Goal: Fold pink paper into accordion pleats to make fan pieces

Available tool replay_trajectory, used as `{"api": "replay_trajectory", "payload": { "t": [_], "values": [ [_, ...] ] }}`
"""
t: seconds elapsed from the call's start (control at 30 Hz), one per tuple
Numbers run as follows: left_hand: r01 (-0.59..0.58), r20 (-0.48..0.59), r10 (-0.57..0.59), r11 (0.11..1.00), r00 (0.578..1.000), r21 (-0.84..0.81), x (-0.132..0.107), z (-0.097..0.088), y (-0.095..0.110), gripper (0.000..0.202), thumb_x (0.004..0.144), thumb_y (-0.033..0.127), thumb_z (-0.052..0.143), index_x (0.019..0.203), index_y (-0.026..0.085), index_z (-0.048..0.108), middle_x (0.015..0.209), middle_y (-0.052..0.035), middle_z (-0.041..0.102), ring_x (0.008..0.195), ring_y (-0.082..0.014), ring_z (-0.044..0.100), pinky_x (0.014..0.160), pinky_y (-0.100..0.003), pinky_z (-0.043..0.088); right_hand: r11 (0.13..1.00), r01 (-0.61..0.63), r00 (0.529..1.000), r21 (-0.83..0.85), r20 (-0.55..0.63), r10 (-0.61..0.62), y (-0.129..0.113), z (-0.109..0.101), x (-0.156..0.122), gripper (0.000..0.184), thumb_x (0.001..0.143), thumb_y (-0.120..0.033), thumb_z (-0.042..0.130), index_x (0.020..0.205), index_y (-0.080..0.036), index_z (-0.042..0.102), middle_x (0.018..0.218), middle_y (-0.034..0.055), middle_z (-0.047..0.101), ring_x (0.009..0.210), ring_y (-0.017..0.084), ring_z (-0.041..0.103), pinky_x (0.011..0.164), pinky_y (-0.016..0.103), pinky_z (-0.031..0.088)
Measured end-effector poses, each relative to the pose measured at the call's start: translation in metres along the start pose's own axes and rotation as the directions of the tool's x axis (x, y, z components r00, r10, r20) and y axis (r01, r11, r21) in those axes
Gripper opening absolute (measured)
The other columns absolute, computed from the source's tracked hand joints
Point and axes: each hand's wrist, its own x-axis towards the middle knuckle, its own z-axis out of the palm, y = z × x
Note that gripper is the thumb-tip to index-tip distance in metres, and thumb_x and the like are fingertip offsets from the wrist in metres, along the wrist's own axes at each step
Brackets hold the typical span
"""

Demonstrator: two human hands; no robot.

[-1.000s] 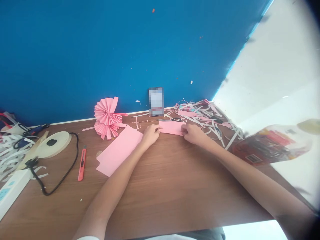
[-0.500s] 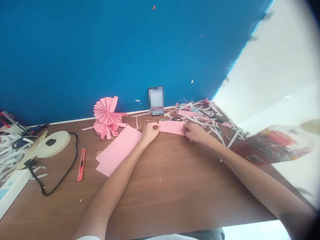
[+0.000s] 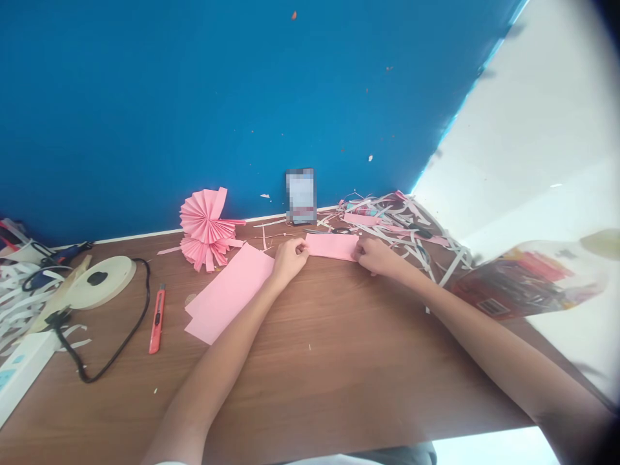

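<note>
A narrow pink sheet of paper [image 3: 332, 247] stretches between my two hands, close above the table. My left hand [image 3: 290, 258] pinches its left end between thumb and fingers. At the right end, my right hand [image 3: 375, 256] has its fingers closed on the paper. Beside my left forearm lie flat pink sheets [image 3: 227, 290], partly overlapping. Two pleated pink paper fans [image 3: 206, 219] stand behind them, near the wall. Scissors [image 3: 341, 230] lie just behind the held paper, only partly visible.
A red box cutter [image 3: 157, 320], a tape roll [image 3: 104, 281], a black cable [image 3: 140, 316] and a white power strip [image 3: 24, 378] occupy the left. A phone [image 3: 301, 197] leans on the blue wall. Paper scraps [image 3: 402, 226] and a plastic bag [image 3: 523, 281] are at right.
The view has shifted very slightly. Both hands keep their hold on the pink paper, with hardly any movement.
</note>
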Motion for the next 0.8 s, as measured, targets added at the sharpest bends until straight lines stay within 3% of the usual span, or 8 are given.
{"api": "replay_trajectory", "payload": {
  "t": [0.33, 0.43, 0.53, 0.67, 0.8],
  "values": [
    [-0.024, -0.014, 0.024, 1.0, 1.0, 0.019, 0.002, 0.004, -0.004, 0.012, 0.076, 0.016, 0.055, 0.078, 0.02, 0.066, 0.074, 0.0002, 0.063, 0.067, -0.013, 0.056, 0.066, -0.025, 0.042, 0.998, 0.001, 1.0, -0.068, -0.007, -0.002, -0.005, -0.003, 0.001, 0.024, 0.087, -0.023, 0.039, 0.083, -0.012, 0.06, 0.088, 0.0132, 0.067, 0.039, 0.009, 0.052, 0.046, 0.024, 0.038],
    [-0.032, -0.037, 0.033, 0.999, 0.999, 0.029, 0.002, 0.006, -0.006, 0.01, 0.076, 0.017, 0.057, 0.077, 0.02, 0.067, 0.077, -0.0006, 0.06, 0.067, -0.0126, 0.055, 0.069, -0.027, 0.044, 0.989, -0.022, 0.999, -0.145, -0.048, 0.015, -0.007, -0.001, 0.002, 0.019, 0.086, -0.021, 0.042, 0.086, -0.012, 0.059, 0.086, 0.0126, 0.066, 0.05, 0.014, 0.058, 0.054, 0.026, 0.038],
    [-0.04, -0.063, 0.04, 0.999, 0.997, -0.006, 0.002, 0.008, -0.008, 0.01, 0.077, 0.016, 0.059, 0.08, 0.019, 0.069, 0.09, -0.0026, 0.055, 0.07, -0.0117, 0.055, 0.073, -0.027, 0.047, 0.971, -0.016, 0.992, -0.239, -0.123, -0.014, -0.008, 0.006, -0.001, 0.021, 0.086, -0.022, 0.046, 0.101, -0.012, 0.056, 0.088, 0.0127, 0.065, 0.069, 0.021, 0.061, 0.06, 0.028, 0.038],
    [-0.078, -0.061, 0.078, 0.997, 0.995, 0.006, -0.003, 0.011, -0.003, 0.016, 0.081, 0.011, 0.055, 0.085, 0.019, 0.068, 0.098, -0.0047, 0.053, 0.082, -0.014, 0.056, 0.079, -0.03, 0.048, 0.884, 0.062, 0.942, -0.464, -0.264, -0.205, -0.012, 0.021, -0.012, 0.029, 0.087, -0.014, 0.043, 0.114, -0.016, 0.053, 0.103, 0.0147, 0.061, 0.093, 0.027, 0.055, 0.065, 0.031, 0.036],
    [-0.269, 0.017, 0.277, 0.917, 0.961, 0.295, -0.011, 0.006, 0.008, 0.028, 0.08, 0.0, 0.048, 0.082, 0.02, 0.068, 0.103, -0.0062, 0.057, 0.106, -0.0232, 0.048, 0.087, -0.04, 0.041, 0.71, 0.228, 0.866, -0.666, -0.195, -0.46, -0.018, 0.029, -0.017, 0.027, 0.087, -0.008, 0.041, 0.103, -0.015, 0.06, 0.112, 0.0167, 0.055, 0.102, 0.03, 0.047, 0.074, 0.036, 0.035]
  ]
}}
